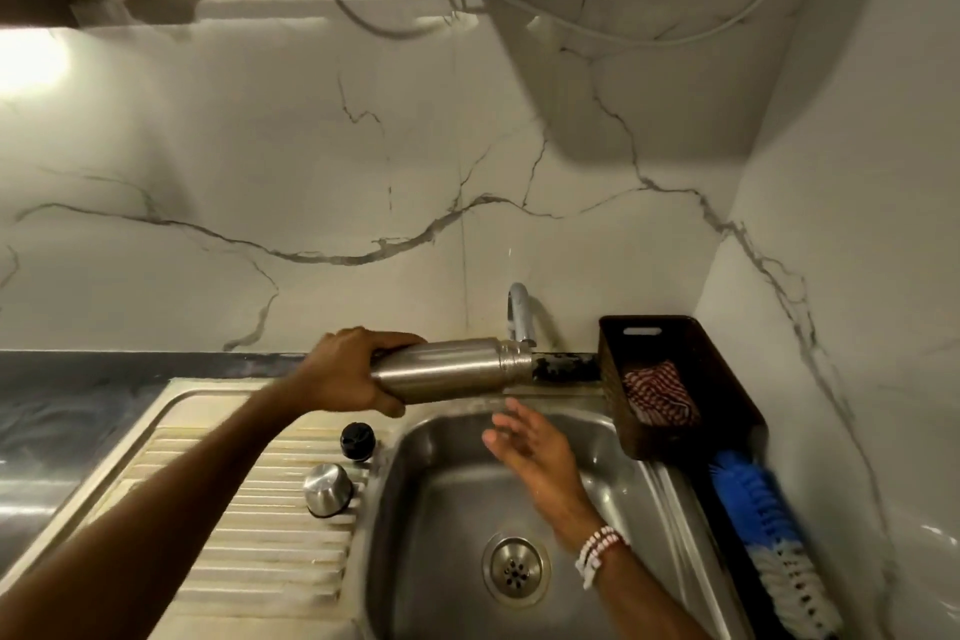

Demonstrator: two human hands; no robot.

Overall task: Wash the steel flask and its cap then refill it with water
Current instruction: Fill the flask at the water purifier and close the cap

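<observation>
flask: my left hand (345, 372) grips steel flask (452, 376) sideways, mouth just under tap (519, 314), to rinse inside
right hand (530, 447): fingers spread, holding nothing, over sink (447, 509)
cap (328, 489): left of sink, awaiting wash

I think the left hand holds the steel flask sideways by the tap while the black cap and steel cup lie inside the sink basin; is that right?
No: the head view shows the black cap and steel cup on the drainboard beside the sink basin, not inside it. The left hand holds the steel flask sideways by the tap.
</observation>
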